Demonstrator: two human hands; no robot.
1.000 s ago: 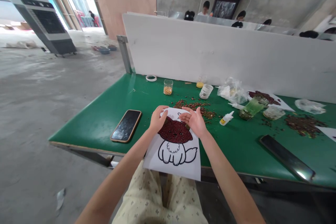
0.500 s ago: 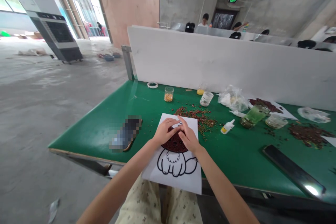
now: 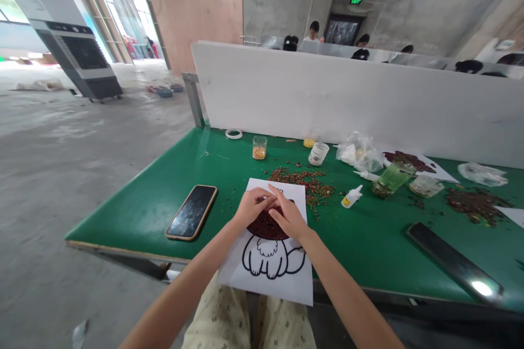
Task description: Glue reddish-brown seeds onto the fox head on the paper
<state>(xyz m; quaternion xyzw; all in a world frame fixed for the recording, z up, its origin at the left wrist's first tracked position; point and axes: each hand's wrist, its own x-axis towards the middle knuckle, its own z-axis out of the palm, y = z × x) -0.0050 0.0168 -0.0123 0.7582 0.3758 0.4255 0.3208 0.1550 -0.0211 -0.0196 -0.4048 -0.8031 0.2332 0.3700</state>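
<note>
A white sheet [image 3: 237,270] with a black-outlined animal drawing lies at the table's near edge, its lower part reaching past the edge. The drawing's head [image 3: 266,228] is covered in dark red-brown grains. My left hand [image 3: 252,208] and my right hand [image 3: 289,216] rest over the top of that head, fingertips meeting. Fingers of both hands are partly stretched out, and nothing shows in them; what lies beneath is hidden. Scattered reddish and green grains [image 3: 315,184] lie just beyond the sheet. A small white glue bottle [image 3: 352,197] lies to the right.
On the green table [image 3: 139,202] are a phone [image 3: 191,212], a glass of yellow kernels [image 3: 259,149], a clear jar [image 3: 318,154], a green jar [image 3: 393,179], plastic bags [image 3: 360,151] and a long black object [image 3: 454,262]. A white partition [image 3: 327,92] stands behind; people are beyond it.
The view has shifted slightly, so most things sit a little further left. My hands stay together over the drawing's head, with the fingers slightly shifted.
</note>
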